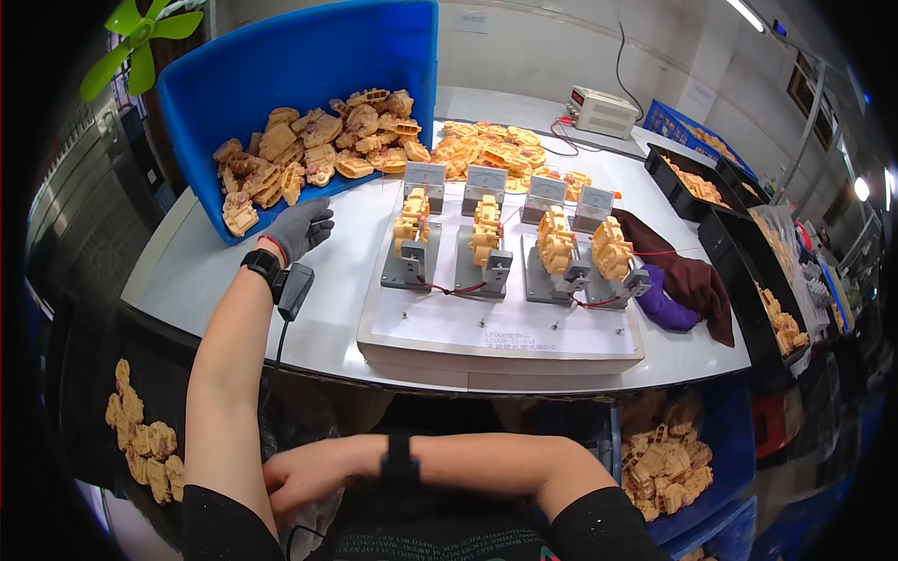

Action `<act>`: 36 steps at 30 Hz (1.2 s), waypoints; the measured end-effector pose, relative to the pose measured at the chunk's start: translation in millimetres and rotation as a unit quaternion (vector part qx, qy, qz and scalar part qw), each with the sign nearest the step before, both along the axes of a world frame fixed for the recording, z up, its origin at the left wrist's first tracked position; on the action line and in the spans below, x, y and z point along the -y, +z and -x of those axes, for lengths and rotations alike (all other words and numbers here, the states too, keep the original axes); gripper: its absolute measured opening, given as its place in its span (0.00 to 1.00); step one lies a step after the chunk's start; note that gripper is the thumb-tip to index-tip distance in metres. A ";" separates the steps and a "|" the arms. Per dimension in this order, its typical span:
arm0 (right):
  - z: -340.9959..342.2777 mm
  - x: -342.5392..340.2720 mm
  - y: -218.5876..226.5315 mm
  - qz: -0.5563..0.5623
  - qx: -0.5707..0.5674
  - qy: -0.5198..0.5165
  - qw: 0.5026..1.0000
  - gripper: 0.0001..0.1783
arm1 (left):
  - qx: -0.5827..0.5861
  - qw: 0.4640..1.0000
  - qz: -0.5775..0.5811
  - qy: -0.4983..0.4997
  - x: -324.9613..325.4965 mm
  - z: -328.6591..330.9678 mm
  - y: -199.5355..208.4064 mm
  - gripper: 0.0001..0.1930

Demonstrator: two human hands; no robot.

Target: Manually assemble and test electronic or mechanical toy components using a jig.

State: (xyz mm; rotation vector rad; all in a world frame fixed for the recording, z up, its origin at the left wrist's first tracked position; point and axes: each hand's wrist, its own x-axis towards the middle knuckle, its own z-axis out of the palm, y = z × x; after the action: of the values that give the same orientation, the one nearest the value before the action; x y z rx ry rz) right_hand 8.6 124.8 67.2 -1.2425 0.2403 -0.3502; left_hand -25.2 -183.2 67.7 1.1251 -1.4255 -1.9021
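My left hand (297,230), in a grey glove, hovers over the white table just in front of the tilted blue bin (192,131). Its fingers are loosely spread and nothing shows in them. Yellow plastic gearbox-like parts (318,140) are heaped inside that bin. My bare right hand (313,472) reaches across my body, low down beside my left forearm. The forearm hides its fingertips, so what they touch does not show. On a white board (440,332) stand several grey fixtures (482,271), each carrying a yellow part (486,229) with a small dial meter (426,178) behind.
More yellow parts (486,150) lie loose behind the meters. A power supply (603,112) stands at the back. Brown cloth (687,271) and a purple cloth (666,304) lie right of the board. Black trays (734,248) line the right; a blue bin (734,449) sits below the table edge.
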 end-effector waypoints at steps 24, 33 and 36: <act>312.3 -177.4 -12.7 0.181 -0.065 -0.911 0.365 0.10 | -0.203 0.957 0.156 0.136 -127.9 14.1 -50.9 0.21; 336.0 -181.2 -32.5 0.150 -0.091 -0.945 0.277 0.10 | -0.139 0.959 0.243 0.046 -138.2 -5.6 -88.0 0.21; 336.6 -168.6 -28.7 0.169 -0.051 -0.939 0.295 0.10 | -0.067 0.944 0.323 0.031 -150.6 -18.4 -81.2 0.20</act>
State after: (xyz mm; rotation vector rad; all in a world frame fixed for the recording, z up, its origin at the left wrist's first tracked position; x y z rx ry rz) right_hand -328.0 293.4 38.5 -0.6604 1.8750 -2.4911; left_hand -6.8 -32.6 -13.4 0.6946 -1.7248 -1.2744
